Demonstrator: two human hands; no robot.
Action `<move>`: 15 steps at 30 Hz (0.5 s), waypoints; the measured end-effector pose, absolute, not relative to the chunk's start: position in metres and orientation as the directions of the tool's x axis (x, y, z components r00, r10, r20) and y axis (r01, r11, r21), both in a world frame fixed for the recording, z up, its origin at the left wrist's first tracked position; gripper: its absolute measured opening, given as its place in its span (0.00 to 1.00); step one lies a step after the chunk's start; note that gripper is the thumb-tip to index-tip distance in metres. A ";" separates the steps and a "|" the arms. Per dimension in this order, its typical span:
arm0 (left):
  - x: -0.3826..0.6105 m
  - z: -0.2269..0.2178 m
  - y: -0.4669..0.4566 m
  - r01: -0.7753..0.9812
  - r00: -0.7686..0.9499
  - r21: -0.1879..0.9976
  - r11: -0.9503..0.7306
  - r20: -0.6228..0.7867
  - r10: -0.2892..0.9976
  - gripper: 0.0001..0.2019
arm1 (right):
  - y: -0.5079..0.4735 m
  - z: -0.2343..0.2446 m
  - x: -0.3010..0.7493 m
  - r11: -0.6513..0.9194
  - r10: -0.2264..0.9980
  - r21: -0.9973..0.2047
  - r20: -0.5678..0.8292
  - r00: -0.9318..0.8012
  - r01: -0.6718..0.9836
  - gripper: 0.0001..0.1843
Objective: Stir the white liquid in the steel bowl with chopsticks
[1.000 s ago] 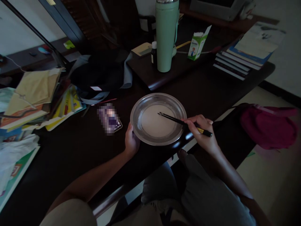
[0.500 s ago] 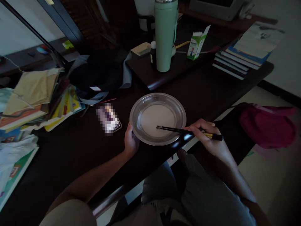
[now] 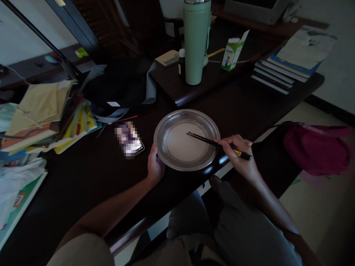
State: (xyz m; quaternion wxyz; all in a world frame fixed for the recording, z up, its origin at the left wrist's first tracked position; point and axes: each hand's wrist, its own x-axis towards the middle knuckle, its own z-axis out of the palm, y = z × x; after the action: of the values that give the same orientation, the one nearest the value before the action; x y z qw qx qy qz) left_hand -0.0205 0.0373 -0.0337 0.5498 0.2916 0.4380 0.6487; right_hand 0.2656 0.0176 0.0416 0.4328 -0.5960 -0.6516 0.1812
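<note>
A round metal bowl [image 3: 159, 147] sits near the front edge of the dark table, with a milky white liquid [image 3: 186, 142] in it. My left hand [image 3: 155, 164] grips the bowl's left rim, thumb along the side; its other fingers are hidden beneath. My right hand [image 3: 238, 153] is closed around a pair of black chopsticks [image 3: 206, 140] with gold bands near the back end. Their tips point left over the middle of the liquid; whether they touch it I cannot tell. Left of the bowl lies a phone [image 3: 129, 139] with a blurred-out screen.
Behind the bowl stand a tall green tumbler [image 3: 196, 44], a small dark bottle [image 3: 181, 63] and an opened green-white carton [image 3: 234, 51]. Stacked books [image 3: 294, 62] lie at back right, piled papers [image 3: 39, 111] and a black bag [image 3: 116, 87] at left. A magenta bag [image 3: 316, 147] is at right.
My right hand has moved slightly left and up, and the chopstick tips have shifted toward the far side of the bowl. My left hand and the bowl stay put.
</note>
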 end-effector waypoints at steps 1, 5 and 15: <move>-0.021 -0.034 0.037 -0.465 -0.221 0.885 -0.010 -0.105 0.970 0.17 | 0.015 0.044 0.269 0.209 0.932 -0.751 0.347 0.104 0.627 0.16; -0.022 -0.037 0.039 -0.479 -0.221 0.878 -0.007 -0.112 0.969 0.17 | 0.004 0.054 0.282 0.153 0.944 -0.755 0.302 0.132 0.637 0.15; -0.016 -0.038 0.041 -0.496 -0.220 0.868 0.021 -0.148 0.964 0.20 | 0.003 0.053 0.274 0.222 0.973 -0.811 0.218 -0.072 0.541 0.19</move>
State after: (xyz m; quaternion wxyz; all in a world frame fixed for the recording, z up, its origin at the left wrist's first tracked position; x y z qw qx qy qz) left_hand -0.0157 0.0406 -0.0378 0.5644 0.2675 0.4379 0.6467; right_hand 0.2743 0.0035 0.0528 0.3898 -0.5587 -0.6775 0.2774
